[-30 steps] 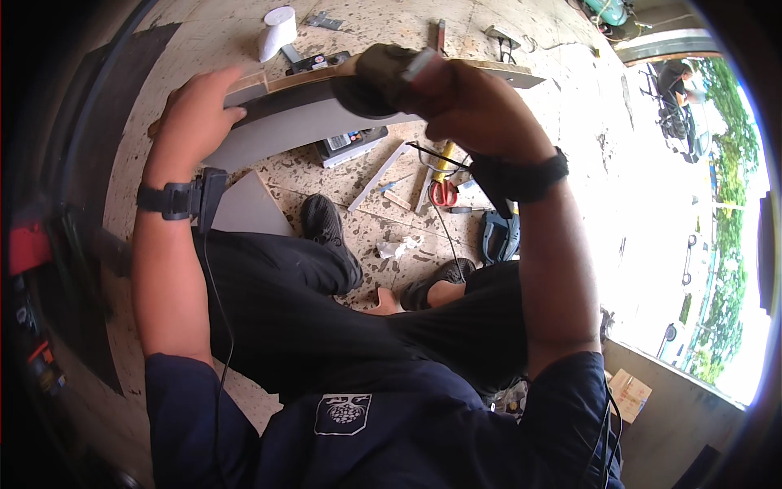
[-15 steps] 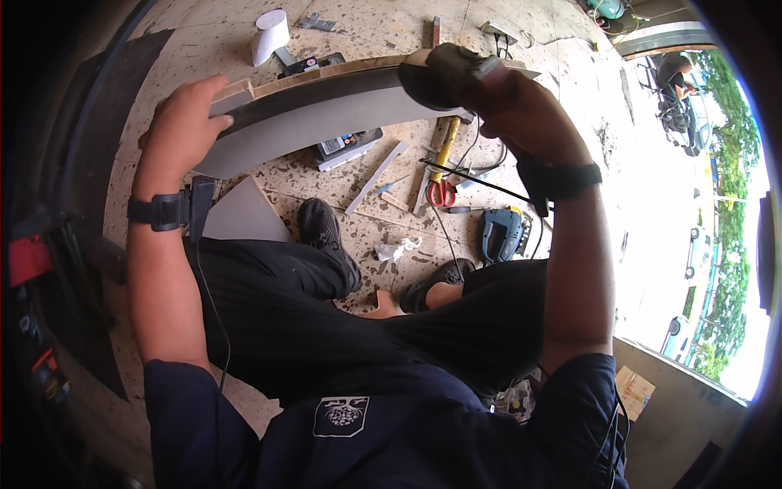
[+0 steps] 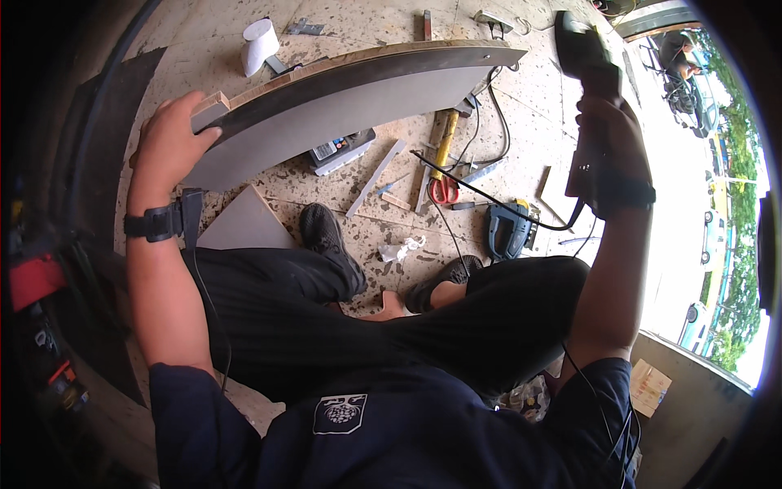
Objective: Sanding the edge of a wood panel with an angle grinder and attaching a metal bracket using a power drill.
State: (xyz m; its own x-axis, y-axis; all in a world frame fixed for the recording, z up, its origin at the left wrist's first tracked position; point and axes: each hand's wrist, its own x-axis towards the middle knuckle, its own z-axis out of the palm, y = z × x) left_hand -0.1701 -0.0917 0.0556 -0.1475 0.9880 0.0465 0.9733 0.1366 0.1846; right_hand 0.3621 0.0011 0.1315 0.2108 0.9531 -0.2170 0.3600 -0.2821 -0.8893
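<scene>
Both grips clamped: left hand on curved panel, right hand on power tool

Grey curved panel, speckled beige floor, yellow-handled hammer, red-handled scissors.

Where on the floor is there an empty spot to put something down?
Bare floor shows at top left, between the white paper roll and the left hand, and at the right beyond the blue saw. The middle is crowded: hammer, red scissors, wood strips, a grey box and cords lie beneath the curved board.
</scene>
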